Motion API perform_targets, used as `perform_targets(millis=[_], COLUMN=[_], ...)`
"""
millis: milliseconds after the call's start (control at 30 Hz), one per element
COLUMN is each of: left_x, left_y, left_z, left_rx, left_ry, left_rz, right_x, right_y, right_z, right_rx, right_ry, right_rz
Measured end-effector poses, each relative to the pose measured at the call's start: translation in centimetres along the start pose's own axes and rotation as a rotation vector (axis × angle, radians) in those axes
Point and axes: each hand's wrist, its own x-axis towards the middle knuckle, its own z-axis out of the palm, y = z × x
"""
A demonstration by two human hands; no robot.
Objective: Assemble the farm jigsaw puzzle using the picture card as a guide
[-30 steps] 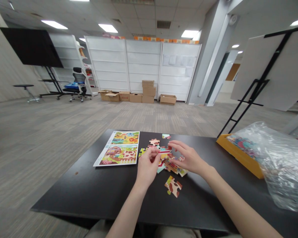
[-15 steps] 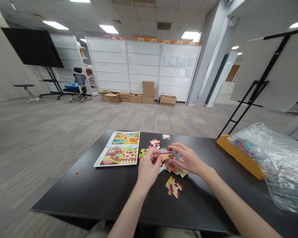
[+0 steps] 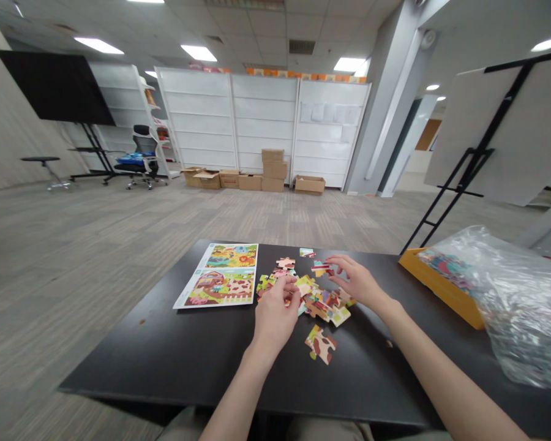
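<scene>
A heap of colourful puzzle pieces [image 3: 319,301] lies in the middle of the black table [image 3: 202,361]. My left hand [image 3: 275,315] rests at the heap's left side, fingers curled and pinching a piece at its edge. My right hand [image 3: 356,280] reaches to the heap's far right and pinches a red-and-white striped piece [image 3: 320,267] just above the table. A brown-spotted piece [image 3: 320,344] lies alone nearer to me. A printed picture sheet [image 3: 223,274] with two cartoon scenes lies to the left of the heap.
A yellow box [image 3: 443,288] and a crumpled clear plastic bag [image 3: 509,300] sit at the table's right. One loose piece [image 3: 307,252] lies near the far edge. Behind are an easel board [image 3: 496,122], cardboard boxes [image 3: 270,171] and an office chair [image 3: 142,156].
My right hand has drawn the striped piece away from my left hand, carrying it to the far right of the heap. My left hand has sunk slightly onto the heap.
</scene>
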Motion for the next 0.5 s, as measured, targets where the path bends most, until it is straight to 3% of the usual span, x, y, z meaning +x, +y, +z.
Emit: perform_targets(millis=[233,500], left_x=[-0.2,-0.4], left_y=[0.5,1.5], left_z=[-0.1,-0.3], left_rx=[0.026,0.031], left_ry=[-0.023,-0.019], left_rz=[0.006,0.006], right_x=[-0.6,0.1], right_y=[6.2,7.0], right_z=[1.0,2.5], right_rx=[-0.037,-0.117], right_ry=[-0.005,-0.042], right_rz=[0.159,0.089])
